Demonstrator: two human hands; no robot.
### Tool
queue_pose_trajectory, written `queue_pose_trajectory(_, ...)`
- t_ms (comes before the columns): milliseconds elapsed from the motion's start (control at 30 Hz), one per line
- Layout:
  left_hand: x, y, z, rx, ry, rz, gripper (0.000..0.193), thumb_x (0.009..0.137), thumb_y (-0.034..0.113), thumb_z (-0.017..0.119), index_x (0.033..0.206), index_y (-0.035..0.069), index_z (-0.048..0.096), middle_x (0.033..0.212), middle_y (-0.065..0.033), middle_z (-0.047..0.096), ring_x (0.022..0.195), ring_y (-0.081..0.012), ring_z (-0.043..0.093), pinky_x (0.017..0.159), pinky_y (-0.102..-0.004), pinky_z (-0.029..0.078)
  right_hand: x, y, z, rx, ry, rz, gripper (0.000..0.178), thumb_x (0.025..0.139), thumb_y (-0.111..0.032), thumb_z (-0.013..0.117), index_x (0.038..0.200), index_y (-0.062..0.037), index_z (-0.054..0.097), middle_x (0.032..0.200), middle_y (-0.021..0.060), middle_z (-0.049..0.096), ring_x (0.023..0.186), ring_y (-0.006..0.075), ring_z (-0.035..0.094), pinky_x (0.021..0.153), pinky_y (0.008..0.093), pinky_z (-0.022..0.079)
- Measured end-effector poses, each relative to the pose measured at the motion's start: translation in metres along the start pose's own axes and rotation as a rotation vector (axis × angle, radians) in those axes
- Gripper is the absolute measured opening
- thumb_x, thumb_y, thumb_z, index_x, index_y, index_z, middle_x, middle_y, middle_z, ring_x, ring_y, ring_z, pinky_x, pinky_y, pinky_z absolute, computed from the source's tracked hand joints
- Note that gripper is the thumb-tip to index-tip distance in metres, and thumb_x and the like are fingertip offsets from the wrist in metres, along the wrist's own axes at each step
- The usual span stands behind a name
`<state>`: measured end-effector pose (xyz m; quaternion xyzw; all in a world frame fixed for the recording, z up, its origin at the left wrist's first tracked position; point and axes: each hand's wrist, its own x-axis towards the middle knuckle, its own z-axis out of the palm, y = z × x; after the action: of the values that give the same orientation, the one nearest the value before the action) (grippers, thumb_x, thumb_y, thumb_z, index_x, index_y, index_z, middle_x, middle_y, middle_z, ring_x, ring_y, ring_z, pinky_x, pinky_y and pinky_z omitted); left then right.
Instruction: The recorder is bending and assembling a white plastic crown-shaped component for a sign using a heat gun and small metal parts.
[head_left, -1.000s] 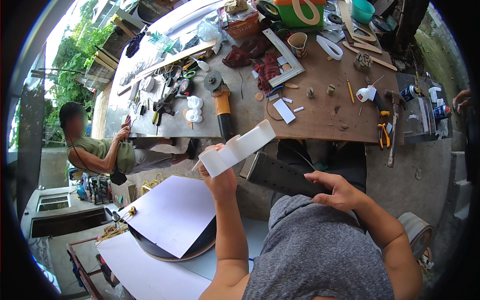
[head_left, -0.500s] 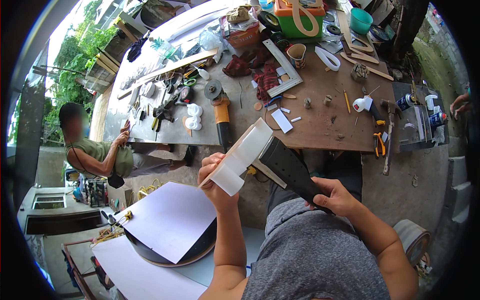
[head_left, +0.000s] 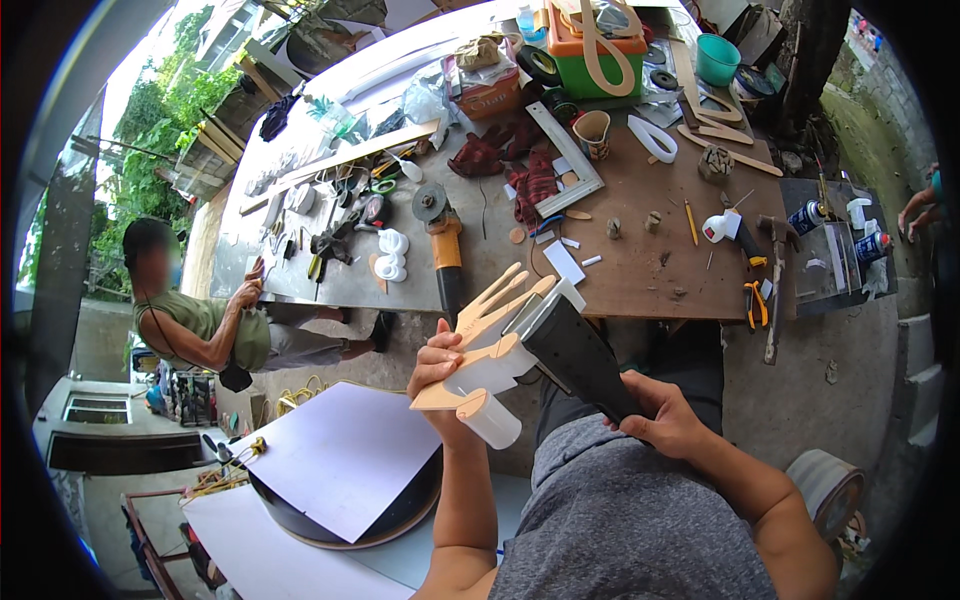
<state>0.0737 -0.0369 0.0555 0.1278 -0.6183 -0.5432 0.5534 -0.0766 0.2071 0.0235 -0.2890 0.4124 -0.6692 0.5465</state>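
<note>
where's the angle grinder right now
The angle grinder lies on the workbench, left of centre in the head view, beside white rings, just beyond the raised left hand.

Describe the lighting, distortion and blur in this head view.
Head view: soft daylight without hard shadows; the sky at upper left blows out; fisheye bends the workbench edges, with a black rim around; the left hand and right hand look sharp.
</note>
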Motion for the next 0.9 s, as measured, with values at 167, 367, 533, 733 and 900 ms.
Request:
queue_pose_trajectory(167,-0.005,0.001,0.007,-0.049,0.029,0.008,0.009,0.093,0.018,0.069,0.097,0.011,0.065,0.096,-0.0038,0.062,0.111,-0.0242,0.061,0.122,-0.0497,0.029,-0.002,-0.003,0.005,-0.012,0.006,-0.004,0.068,0.094,-0.015,0.074,0.15,0.0021,0.04,0.125,0.0109,0.054,0.111,0.0198,0.064,0.1,0.0338,0.051)
queue_pose_trajectory(367,-0.003,0.002,0.009,-0.005,0.025,0.012,0.009,0.092,0.017,0.07,0.097,0.011,0.065,0.094,-0.0043,0.062,0.105,-0.0234,0.062,0.119,-0.0475,0.033,0.0,-0.005,0.005,-0.004,0.024,-0.011,0.065,0.093,-0.012,0.074,0.149,0.0032,0.042,0.125,0.0116,0.054,0.109,0.0205,0.065,0.1,0.0338,0.052)
queue_pose_trajectory(533,0.0,0.005,0.006,0.014,-0.074,0.04,0.007,0.097,0.017,0.065,0.101,0.012,0.065,0.095,-0.0026,0.061,0.105,-0.0216,0.061,0.117,-0.044,0.034,0.0,-0.003,0.007,0.021,0.069,-0.014,0.063,0.093,-0.012,0.074,0.147,0.0029,0.044,0.125,0.0112,0.056,0.108,0.0197,0.065,0.1,0.0338,0.053)
queue_pose_trajectory(733,-0.005,0.003,0.007,-0.029,0.032,0.003,0.022,0.086,0.025,0.081,0.092,0.01,0.067,0.093,-0.006,0.065,0.1,-0.0239,0.066,0.11,-0.0461,0.041,0.002,-0.003,0.008,0.032,0.069,-0.009,0.065,0.091,-0.012,0.076,0.146,0.0021,0.045,0.125,0.0099,0.057,0.107,0.0173,0.065,0.097,0.0323,0.054)
queue_pose_trajectory(900,-0.005,0.003,0.01,0.003,-0.058,0.006,0.01,0.095,0.017,0.068,0.103,0.01,0.068,0.097,-0.0068,0.062,0.106,-0.0238,0.063,0.114,-0.043,0.038,0.004,-0.006,0.011,0.009,0.131,-0.005,0.062,0.09,-0.012,0.078,0.143,-0.0001,0.048,0.116,0.0084,0.061,0.106,0.0143,0.065,0.094,0.03,0.054)
